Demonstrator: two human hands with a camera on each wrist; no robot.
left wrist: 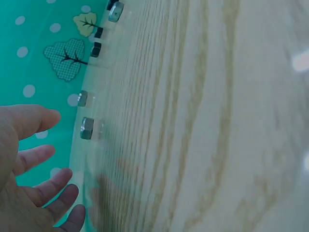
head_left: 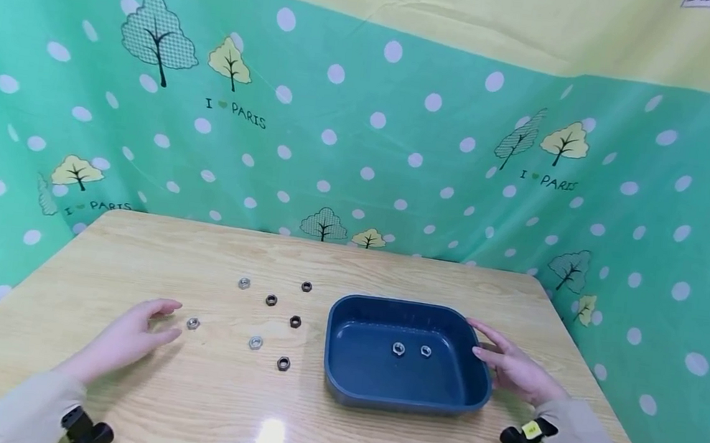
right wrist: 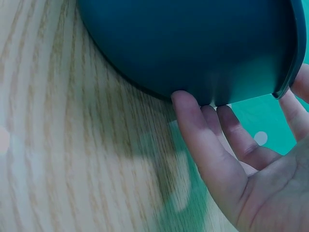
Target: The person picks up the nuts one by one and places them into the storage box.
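Note:
My left hand (head_left: 131, 335) hovers above the table at the left, thumb and fingers spread, holding nothing. Just right of its fingertips lies a silver hex nut (head_left: 193, 323); a nut (left wrist: 87, 128) also shows beyond the fingers in the left wrist view. With my right hand (head_left: 518, 368) I hold the right side of a dark blue plastic bin (head_left: 401, 405). Some fingers (right wrist: 203, 135) rest against its outer wall, while thumb and forefinger are at the rim. Two silver nuts, one larger (head_left: 398, 349) and one smaller (head_left: 426, 351), lie on the bin's floor.
Between left hand and bin lie more silver nuts (head_left: 255, 342) and several black nuts (head_left: 295, 322), scattered on the wooden table (head_left: 192, 406). A green dotted cloth (head_left: 354, 106) hangs behind the table and along its sides. Each wrist carries a small black camera (head_left: 522, 440).

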